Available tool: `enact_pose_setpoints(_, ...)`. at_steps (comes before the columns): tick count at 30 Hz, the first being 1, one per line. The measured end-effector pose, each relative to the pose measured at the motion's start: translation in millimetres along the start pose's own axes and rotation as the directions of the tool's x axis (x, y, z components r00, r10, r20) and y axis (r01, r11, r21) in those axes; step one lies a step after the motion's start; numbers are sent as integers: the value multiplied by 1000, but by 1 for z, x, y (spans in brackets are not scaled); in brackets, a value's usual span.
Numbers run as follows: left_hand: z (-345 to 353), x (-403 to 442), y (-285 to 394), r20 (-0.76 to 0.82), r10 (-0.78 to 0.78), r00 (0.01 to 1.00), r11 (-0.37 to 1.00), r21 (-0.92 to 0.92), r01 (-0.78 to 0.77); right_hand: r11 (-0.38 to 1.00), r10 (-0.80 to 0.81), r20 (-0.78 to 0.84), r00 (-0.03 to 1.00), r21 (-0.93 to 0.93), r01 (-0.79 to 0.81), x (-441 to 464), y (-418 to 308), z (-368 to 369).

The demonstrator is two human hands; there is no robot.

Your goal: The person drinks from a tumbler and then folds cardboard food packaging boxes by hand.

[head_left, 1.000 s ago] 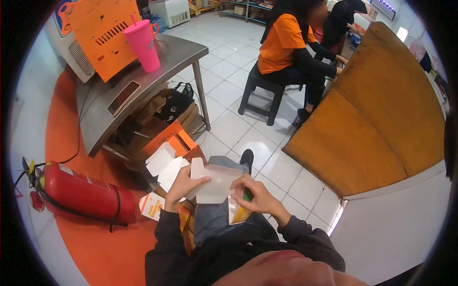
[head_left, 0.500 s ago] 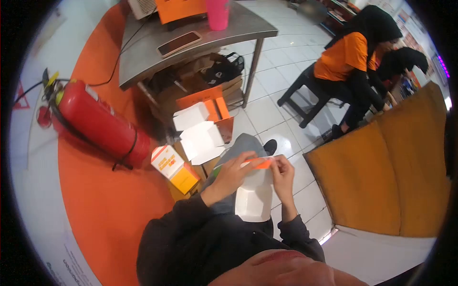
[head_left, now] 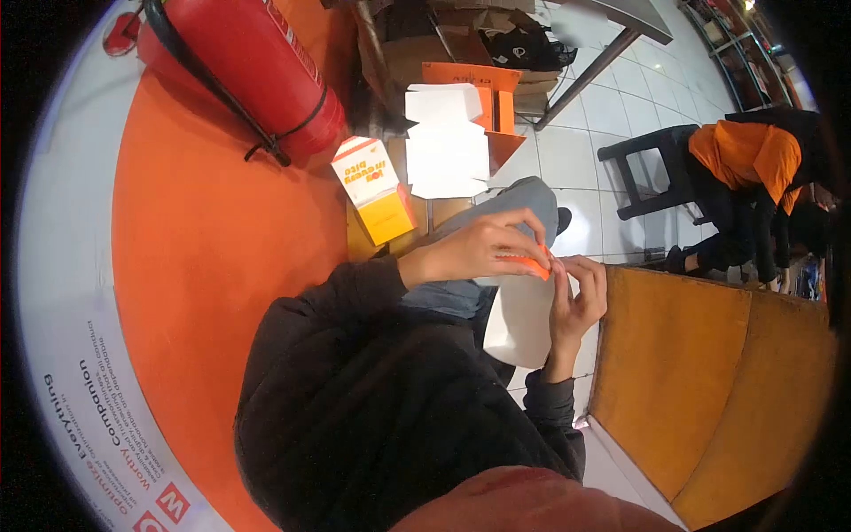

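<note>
A cardboard food box (head_left: 519, 330), white inside with an orange outer flap, is held over my lap. My left hand (head_left: 496, 246) comes in from the left with its fingers closed on the orange flap. On the box's right side my right hand (head_left: 578, 300) pinches the edge, its thumb and fingertips close to the left fingertips. Part of the box is hidden behind both hands. To the left, a flattened white box blank (head_left: 448, 151) lies spread out. Beside it rests a yellow and white printed carton (head_left: 377, 191).
A red fire extinguisher (head_left: 253, 75) stands by the orange wall at the upper left. An orange box (head_left: 501, 111) sits behind the blank, below the metal table (head_left: 634, 18). A brown panel (head_left: 709, 381) rises on my right. A person in an orange shirt (head_left: 745, 155) sits on a dark stool (head_left: 647, 164).
My view has tilted down and swung, so the surroundings shift across it. My hands have come closer together at the orange flap, and the box is partly covered by my right hand.
</note>
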State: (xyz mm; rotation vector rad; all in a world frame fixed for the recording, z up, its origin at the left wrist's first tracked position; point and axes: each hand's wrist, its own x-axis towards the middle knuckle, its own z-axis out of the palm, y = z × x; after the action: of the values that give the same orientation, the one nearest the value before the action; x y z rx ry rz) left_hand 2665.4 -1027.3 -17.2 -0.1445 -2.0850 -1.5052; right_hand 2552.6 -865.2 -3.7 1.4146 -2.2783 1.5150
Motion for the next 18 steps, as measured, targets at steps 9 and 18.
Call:
enact_pose_setpoints(9, -7, -7, 10, -147, -171, 974, 985, -41, 167, 941, 163, 150, 975, 273, -200, 16, -8, 10)
enact_pose_setpoints(18, 4, 3, -11, -225, -144, 964, 990, -48, 136, 922, 240, 202, 950, 258, -288, 29, -4, 8)
